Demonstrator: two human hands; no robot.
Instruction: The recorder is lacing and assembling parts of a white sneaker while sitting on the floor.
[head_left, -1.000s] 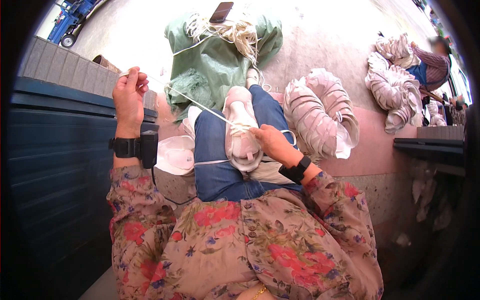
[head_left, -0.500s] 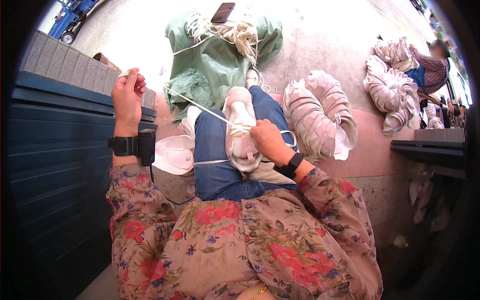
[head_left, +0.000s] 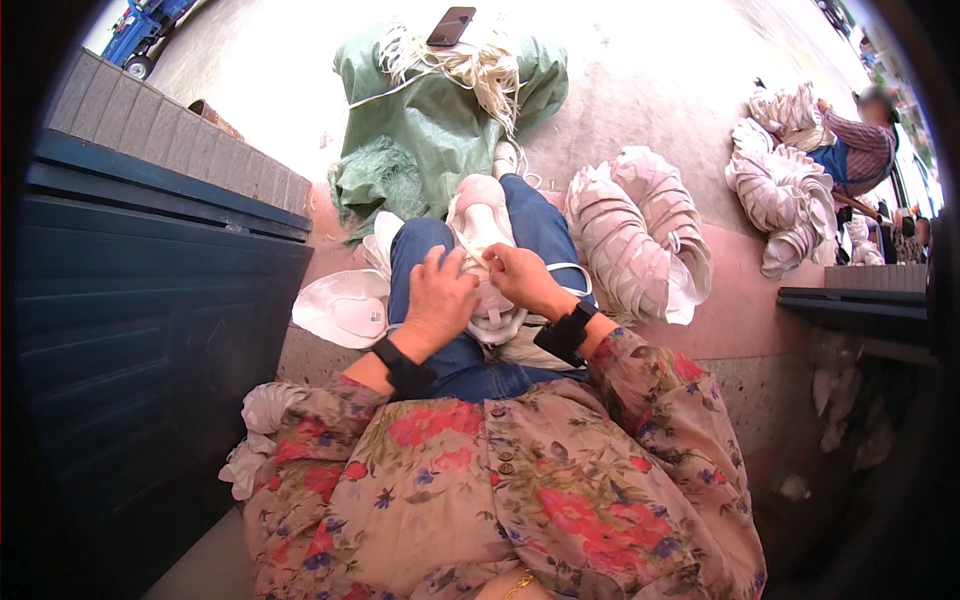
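A pale pink and white shoe point(head_left: 482, 208) rests lengthwise between my thighs, toe pointing away. Over its lacing area, my right hand point(head_left: 522, 280) has its fingertips pinched on a thin white shoelace point(head_left: 481, 258). My left hand point(head_left: 440, 297) is beside it at the shoe's left edge, fingers bent and apart, with nothing visible in them. Both hands partly cover the eyelets and the heel half. A white cord loop point(head_left: 578, 268) curves out past my right hand over my right thigh.
Pale shoe uppers point(head_left: 343, 308) lie left of my leg; a curved stack of uppers point(head_left: 640, 240) stands right. Ahead, a green sack point(head_left: 430, 125) bears loose laces point(head_left: 492, 78) and a phone point(head_left: 451, 27). Dark blue panels point(head_left: 150, 330) flank my left. A person point(head_left: 862, 150) sits far right beside more stacks.
My left hand has come down from the raised upper left to the shoe, and the lace stretched toward it is no longer taut. My right hand has shifted slightly on the laces.
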